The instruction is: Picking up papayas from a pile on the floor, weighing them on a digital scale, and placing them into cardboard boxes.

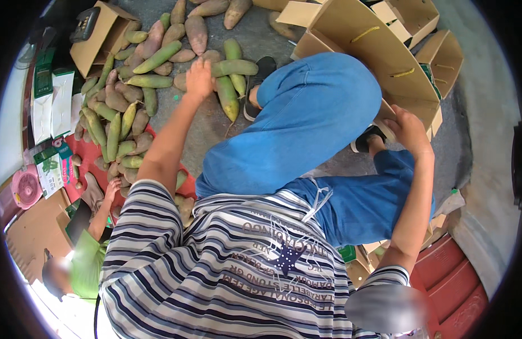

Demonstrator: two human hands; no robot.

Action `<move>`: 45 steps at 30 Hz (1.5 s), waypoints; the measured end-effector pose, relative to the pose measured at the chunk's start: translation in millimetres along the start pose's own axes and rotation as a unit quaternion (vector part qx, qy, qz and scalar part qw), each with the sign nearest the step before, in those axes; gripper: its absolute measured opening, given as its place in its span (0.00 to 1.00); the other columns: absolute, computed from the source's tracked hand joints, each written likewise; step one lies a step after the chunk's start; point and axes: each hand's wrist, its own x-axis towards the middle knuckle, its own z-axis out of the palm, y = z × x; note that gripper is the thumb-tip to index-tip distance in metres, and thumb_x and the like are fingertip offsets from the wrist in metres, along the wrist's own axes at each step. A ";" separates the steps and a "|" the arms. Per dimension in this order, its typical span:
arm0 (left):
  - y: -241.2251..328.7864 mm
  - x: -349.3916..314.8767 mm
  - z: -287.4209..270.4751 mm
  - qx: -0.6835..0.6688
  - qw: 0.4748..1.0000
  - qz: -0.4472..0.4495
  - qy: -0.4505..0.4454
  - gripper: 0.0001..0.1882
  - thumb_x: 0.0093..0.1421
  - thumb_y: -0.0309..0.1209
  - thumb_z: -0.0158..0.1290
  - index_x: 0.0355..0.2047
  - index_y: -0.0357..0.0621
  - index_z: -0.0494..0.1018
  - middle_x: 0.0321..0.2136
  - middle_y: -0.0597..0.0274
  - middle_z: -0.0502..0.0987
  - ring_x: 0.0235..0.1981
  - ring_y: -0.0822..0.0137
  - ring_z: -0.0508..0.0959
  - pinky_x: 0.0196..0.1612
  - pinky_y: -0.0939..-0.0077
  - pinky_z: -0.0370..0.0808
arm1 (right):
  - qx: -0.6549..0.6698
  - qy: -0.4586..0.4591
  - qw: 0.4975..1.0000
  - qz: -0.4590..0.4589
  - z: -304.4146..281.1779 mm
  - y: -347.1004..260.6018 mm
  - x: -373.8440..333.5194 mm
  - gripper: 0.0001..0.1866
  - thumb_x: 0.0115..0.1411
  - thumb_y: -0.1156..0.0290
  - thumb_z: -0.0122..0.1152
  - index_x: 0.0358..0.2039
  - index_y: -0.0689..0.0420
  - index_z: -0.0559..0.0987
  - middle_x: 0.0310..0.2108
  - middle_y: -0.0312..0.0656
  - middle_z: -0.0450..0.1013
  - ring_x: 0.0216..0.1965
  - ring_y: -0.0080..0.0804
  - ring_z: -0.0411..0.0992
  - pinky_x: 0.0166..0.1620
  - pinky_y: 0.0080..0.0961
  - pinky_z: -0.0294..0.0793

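Note:
My left hand [199, 80] reaches to the near edge of a heap of produce, fingers curled over the end of a long green radish [235, 68]. That radish lies across two other green radishes [228, 97]; a brownish tuber [180, 82] shows just left of my palm. Over on the right, my right hand [409, 133] grips the lower edge of a large cardboard box [379, 56] with yellow cord handles. The box leans on its side beside my raised knee, and its inside is mostly hidden.
Green radishes and sweet potatoes [117, 96] cover the floor at left, partly on a red sheet. More cardboard boxes [441, 59] stand at upper right, another [100, 39] at upper left. A co-worker in green [88, 263] reaches into the heap; a pink fan [26, 186] stands nearby.

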 end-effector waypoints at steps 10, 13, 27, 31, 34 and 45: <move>2.3 13.1 -13.8 0.008 0.991 0.011 -0.130 0.25 0.45 0.40 0.61 0.44 0.47 0.70 0.36 0.54 0.72 0.40 0.58 0.73 0.41 0.64 0.70 | 0.037 -0.003 0.999 0.014 9.4 7.0 5.2 0.15 0.53 0.67 0.56 0.42 0.57 0.73 0.35 0.52 0.73 0.41 0.49 0.70 0.44 0.39 0.69; 0.1 4.6 -8.1 -0.387 0.877 -0.194 -0.207 0.20 0.49 0.42 0.59 0.39 0.44 0.74 0.28 0.58 0.74 0.32 0.62 0.74 0.37 0.70 0.69 | -0.002 -0.026 1.000 -0.009 5.8 4.8 6.5 0.15 0.53 0.68 0.55 0.41 0.59 0.72 0.35 0.51 0.72 0.40 0.49 0.70 0.43 0.39 0.68; 137.7 40.4 -230.4 -0.336 0.893 0.219 0.205 0.22 0.47 0.32 0.61 0.43 0.40 0.71 0.35 0.58 0.74 0.37 0.67 0.74 0.42 0.74 0.69 | 0.002 -0.002 1.000 -0.011 12.9 8.6 5.4 0.14 0.52 0.68 0.54 0.39 0.59 0.71 0.33 0.51 0.73 0.38 0.48 0.71 0.41 0.40 0.69; 180.4 58.0 -240.6 -0.374 0.841 0.316 0.231 0.20 0.50 0.32 0.58 0.44 0.40 0.71 0.37 0.58 0.74 0.41 0.66 0.73 0.46 0.74 0.69 | -0.001 0.005 1.000 -0.018 11.2 7.2 6.1 0.14 0.52 0.68 0.55 0.39 0.59 0.71 0.33 0.52 0.73 0.38 0.49 0.71 0.41 0.41 0.69; 177.3 59.7 -218.5 -0.450 0.832 0.250 0.208 0.18 0.51 0.32 0.58 0.42 0.40 0.71 0.36 0.57 0.74 0.38 0.63 0.74 0.43 0.73 0.69 | 0.001 -0.001 1.000 -0.020 11.6 9.0 8.0 0.14 0.52 0.67 0.55 0.39 0.59 0.71 0.33 0.52 0.73 0.38 0.49 0.71 0.41 0.41 0.69; 47.8 -5.7 -38.1 -0.174 0.970 0.006 -0.167 0.20 0.51 0.39 0.54 0.41 0.39 0.71 0.40 0.45 0.73 0.42 0.50 0.73 0.45 0.60 0.70 | 0.020 -0.006 1.000 -0.018 9.4 10.8 -2.0 0.12 0.53 0.70 0.55 0.37 0.59 0.70 0.34 0.53 0.71 0.40 0.52 0.68 0.41 0.41 0.67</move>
